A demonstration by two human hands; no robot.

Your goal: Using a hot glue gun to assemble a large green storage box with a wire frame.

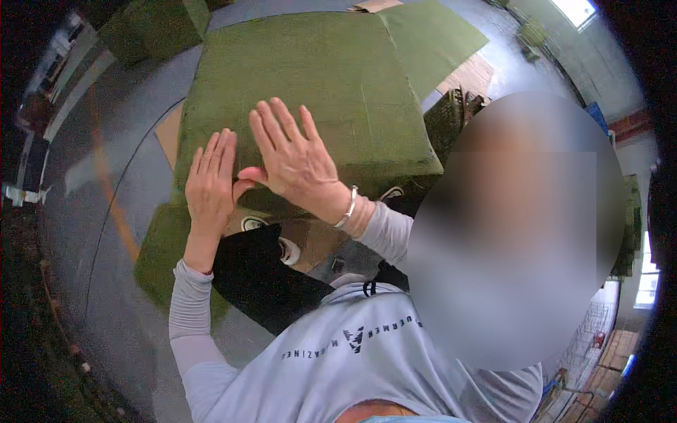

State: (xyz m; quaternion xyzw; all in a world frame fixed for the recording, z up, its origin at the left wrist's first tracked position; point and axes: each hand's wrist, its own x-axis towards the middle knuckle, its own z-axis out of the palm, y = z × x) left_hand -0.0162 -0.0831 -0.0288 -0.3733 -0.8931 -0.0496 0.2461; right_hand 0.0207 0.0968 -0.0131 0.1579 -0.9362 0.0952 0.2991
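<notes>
A large block with a green, fabric-like covering lies in front of me. My left hand is stretched flat at its near left edge, fingers close together and pointing away from me. To the right of it, my right hand is spread over the block's near part, palm down. The two thumbs meet or overlap between the hands. Neither hand holds anything. Whether the palms press on the covering or hover just above it, I cannot tell. A bracelet circles my right wrist.
Below my left hand spreads another green piece. A green sheet lies beyond the block over cardboard. Another green block stands far left. Grey floor carries an orange line. A blurred patch hides much of the right side.
</notes>
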